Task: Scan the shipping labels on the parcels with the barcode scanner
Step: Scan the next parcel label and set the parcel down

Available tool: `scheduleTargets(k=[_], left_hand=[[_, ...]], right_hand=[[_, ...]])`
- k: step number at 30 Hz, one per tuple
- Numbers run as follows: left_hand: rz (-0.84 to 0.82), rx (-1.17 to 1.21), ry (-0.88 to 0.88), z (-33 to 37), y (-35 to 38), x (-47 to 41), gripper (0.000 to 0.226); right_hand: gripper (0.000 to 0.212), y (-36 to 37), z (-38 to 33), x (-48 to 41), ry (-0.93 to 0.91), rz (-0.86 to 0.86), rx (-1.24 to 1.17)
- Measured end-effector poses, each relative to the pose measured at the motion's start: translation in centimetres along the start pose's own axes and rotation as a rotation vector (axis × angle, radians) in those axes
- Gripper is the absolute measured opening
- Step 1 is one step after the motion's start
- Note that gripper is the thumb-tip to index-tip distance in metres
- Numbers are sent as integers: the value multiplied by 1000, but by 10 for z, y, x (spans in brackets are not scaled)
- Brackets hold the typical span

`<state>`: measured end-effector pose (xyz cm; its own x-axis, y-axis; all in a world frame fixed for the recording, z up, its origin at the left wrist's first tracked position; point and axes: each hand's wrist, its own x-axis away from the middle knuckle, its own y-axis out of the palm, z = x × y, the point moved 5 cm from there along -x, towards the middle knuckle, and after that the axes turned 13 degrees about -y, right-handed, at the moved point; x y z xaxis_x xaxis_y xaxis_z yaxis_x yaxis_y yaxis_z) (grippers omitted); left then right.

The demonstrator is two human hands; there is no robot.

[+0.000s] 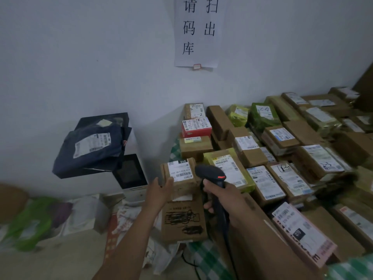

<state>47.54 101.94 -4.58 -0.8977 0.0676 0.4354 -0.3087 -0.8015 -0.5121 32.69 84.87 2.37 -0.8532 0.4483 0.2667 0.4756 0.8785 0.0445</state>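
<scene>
Right hand (217, 196) grips the one black barcode scanner (211, 174) just beside one small labelled parcel (181, 181). Left hand (160, 189), fingers nearly straight, touches its left edge. Over twenty more parcels (278, 136) lie to the right.

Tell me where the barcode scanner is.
Head view, lower centre: the barcode scanner sits in the right hand, just right of the small brown parcel the left hand touches.

- You grip the black handheld barcode scanner (211, 174), marked with a red strip, upright in your right hand (219, 199), its head beside the small parcel.
- The small brown cardboard parcel (182, 185) rests on a larger scribbled brown box (183, 219), white shipping label (180, 170) facing up; your left hand (160, 188) touches its left edge.
- Further labelled cardboard and green-bag parcels (282, 158) lie packed together to your right.
</scene>
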Motion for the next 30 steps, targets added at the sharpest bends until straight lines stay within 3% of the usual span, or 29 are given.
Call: scheduleTargets(k=[4,10,17,20,24,30], left_hand=[[-242,-43,-16,-2,5,-23,50],[-417,-69,91,2,7,-35,48],[-517,368,-72,3,-11,-56,52],[-552,468,-107,4,-22,-66,68],[-495,497,-105,5,-36,-72,82],[-243,464,-56,7,-71,-82,65]], right_hand=[[25,24,5,-34,7,88,-80],[27,49,17,-50,15,188,-154],[36,54,4,-44,-57,271,-186],[49,55,-8,-44,-85,250,-164],[52,50,-21,-44,-136,214,30],[34,42,-25,-39,-182,103,389]])
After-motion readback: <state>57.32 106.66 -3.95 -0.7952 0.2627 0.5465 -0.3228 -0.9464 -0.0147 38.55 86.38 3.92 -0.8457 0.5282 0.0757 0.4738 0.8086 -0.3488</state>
